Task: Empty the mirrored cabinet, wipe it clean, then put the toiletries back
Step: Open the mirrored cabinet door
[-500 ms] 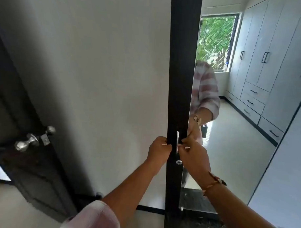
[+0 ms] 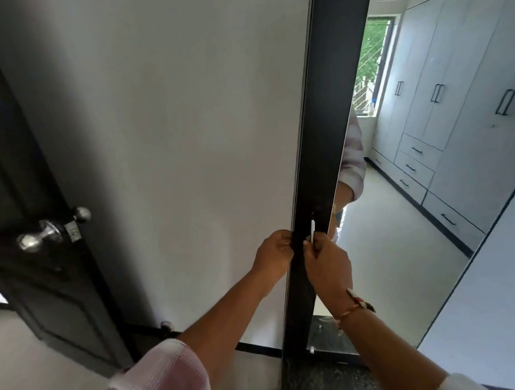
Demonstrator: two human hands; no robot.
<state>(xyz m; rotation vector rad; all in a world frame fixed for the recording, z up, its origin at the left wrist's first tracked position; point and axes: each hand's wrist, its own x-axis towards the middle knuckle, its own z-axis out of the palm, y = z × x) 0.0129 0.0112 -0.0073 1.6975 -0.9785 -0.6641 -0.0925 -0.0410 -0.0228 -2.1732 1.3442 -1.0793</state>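
Black and matt, the side edge of the mirrored cabinet stands as a tall upright strip just right of the frame's centre, running from the top edge almost to the bottom. Your left hand is at the strip's left border, a little below mid-height. Its fingers are curled onto that border where it meets the white wall, so it grips the cabinet's edge. Your right hand is just beside it on the strip's front. Its thumb and forefinger pinch the lower end of a slim silver pull, which stands upright against the black face. Your two hands are close together but do not touch.

A thin bracelet circles your right wrist, and a pink striped sleeve covers your left arm at the lower centre.

Right of the strip, the mirror fills most of the right side of the frame. It reflects a grey wardrobe with drawers, a window with greenery outside, a pale floor and part of your sleeve and forearm. You cannot tell from this angle whether the cabinet is shut or slightly ajar, and nothing of its inside shows.

At the lower left a dark door stands open, its silver knob at the left edge. A speckled dark ledge lies beneath the mirror along the bottom.
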